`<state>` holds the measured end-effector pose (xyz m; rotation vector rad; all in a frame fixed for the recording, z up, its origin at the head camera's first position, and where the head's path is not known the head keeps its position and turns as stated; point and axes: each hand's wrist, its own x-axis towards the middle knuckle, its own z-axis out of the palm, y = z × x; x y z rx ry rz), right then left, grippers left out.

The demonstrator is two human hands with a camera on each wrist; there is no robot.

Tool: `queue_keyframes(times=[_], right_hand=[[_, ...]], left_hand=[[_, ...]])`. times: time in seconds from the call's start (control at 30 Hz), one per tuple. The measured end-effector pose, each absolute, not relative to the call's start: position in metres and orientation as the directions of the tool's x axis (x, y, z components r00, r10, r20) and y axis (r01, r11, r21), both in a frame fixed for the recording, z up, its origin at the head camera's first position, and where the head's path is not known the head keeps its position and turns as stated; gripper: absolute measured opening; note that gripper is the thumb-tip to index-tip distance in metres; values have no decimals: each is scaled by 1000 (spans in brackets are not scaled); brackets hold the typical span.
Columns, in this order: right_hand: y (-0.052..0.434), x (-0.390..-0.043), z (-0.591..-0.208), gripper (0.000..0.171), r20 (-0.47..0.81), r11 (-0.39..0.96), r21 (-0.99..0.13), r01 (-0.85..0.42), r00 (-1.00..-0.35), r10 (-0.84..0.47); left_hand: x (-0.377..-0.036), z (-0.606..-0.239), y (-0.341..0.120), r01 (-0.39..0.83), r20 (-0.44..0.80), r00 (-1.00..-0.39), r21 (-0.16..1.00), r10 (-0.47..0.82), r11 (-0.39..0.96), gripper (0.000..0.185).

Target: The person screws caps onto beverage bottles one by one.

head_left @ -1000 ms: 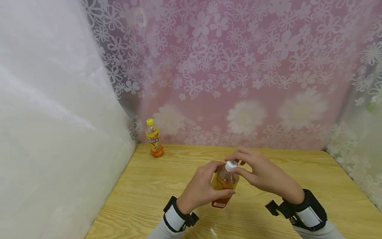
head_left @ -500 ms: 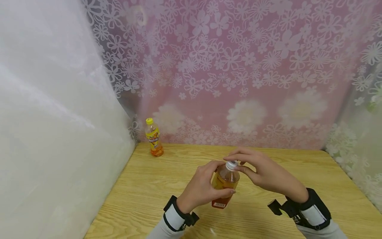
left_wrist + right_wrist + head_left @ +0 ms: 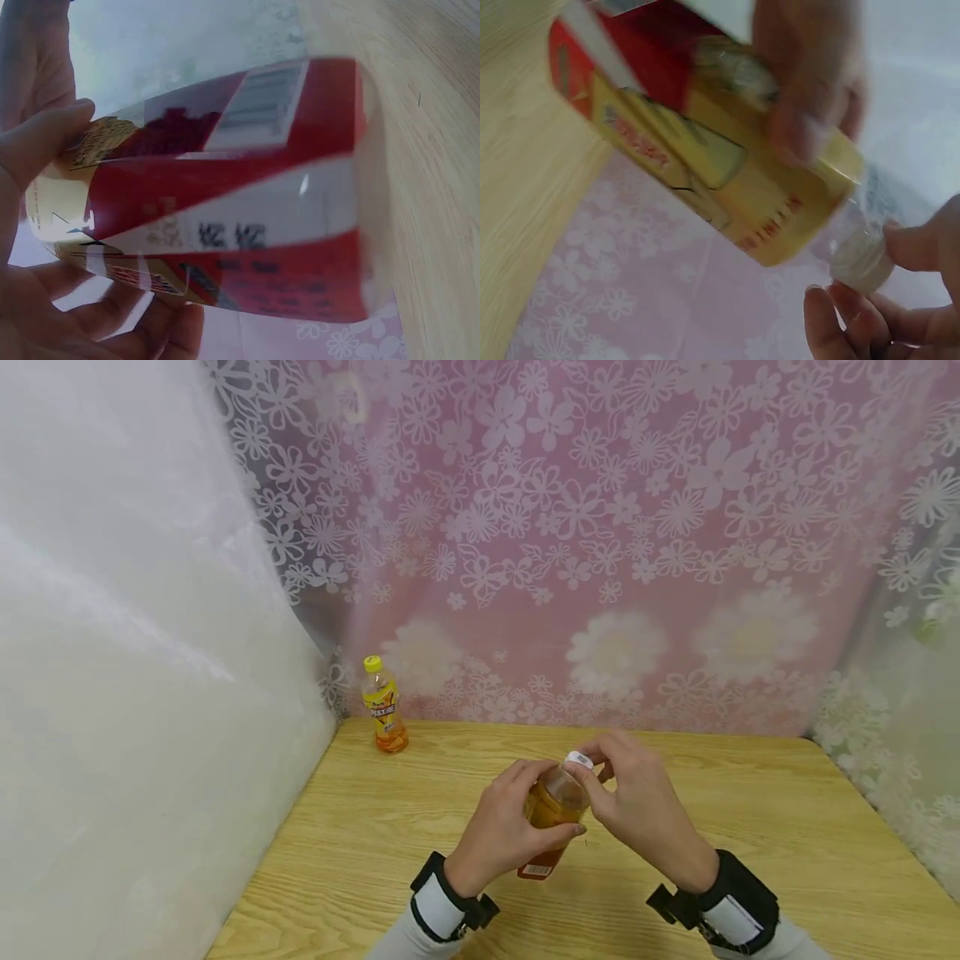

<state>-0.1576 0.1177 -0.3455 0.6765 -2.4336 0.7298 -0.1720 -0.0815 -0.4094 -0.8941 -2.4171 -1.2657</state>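
My left hand grips a square-sided drink bottle around its upper body, with the thumb along the near side. Amber liquid shows through the clear shoulder. In the left wrist view its red, white and gold label fills the middle, barcode upward. With thumb and fingertips my right hand pinches the white cap at the top of the bottle. The right wrist view has this cap right at the bottle's neck, which is blurred and partly hidden.
A second bottle with a yellow cap and orange liquid stands at the table's back left corner. The wooden table meets a pink flowered curtain behind and a white sheet on the left.
My right hand has turned at the wrist, its forearm swinging left, and now pinches the cap more closely. The bottle has shifted slightly left in my left hand's grip.
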Motion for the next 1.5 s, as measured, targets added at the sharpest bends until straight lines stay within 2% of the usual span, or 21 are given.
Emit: queue_keyframes(times=[0.07,0.17,0.27,0.37,0.5,0.7,0.87,0.97,1.03,1.13,1.2,1.33,1.5], right_hand=[[117,-158,-346,15,556,739,-391,-549,-780,-286],[124,-162,-341,19,496,673,-456,-582,-794,-351],[135,-166,-335,30,462,563,-503,-656,-754,-467],[142,-169,-334,38,472,494,-501,-711,-702,-533],[141,-168,-336,35,503,527,-466,-711,-703,-503],[129,-161,-339,10,555,669,-433,-603,-764,-329],[121,-157,-341,16,561,736,-430,-523,-793,-236],[123,-157,-339,17,537,720,-439,-537,-800,-269],[128,-157,-335,22,512,672,-458,-582,-791,-335],[136,-159,-332,36,492,578,-472,-665,-743,-453],[138,-159,-330,39,491,545,-464,-698,-715,-498],[137,-158,-328,35,489,568,-433,-700,-711,-505],[131,-155,-329,23,491,636,-431,-639,-758,-429]], left_hand=[[-172,-409,-81,625,490,-779,647,391,436,69],[-173,-409,-80,630,484,-774,655,407,419,71],[-175,-409,-80,632,472,-766,675,436,381,72],[-175,-409,-80,632,463,-761,690,455,354,73],[-175,-409,-80,633,465,-758,696,458,340,73],[-171,-408,-77,620,472,-777,689,415,377,72],[-168,-407,-74,636,497,-770,647,400,420,72],[-168,-407,-74,647,499,-759,653,419,394,72],[-169,-407,-74,646,490,-754,673,438,360,71],[-170,-408,-76,634,467,-755,699,460,330,72],[-171,-408,-76,628,457,-755,709,470,321,73],[-170,-410,-76,636,463,-747,706,477,311,74],[-167,-408,-73,651,497,-742,695,449,306,71]])
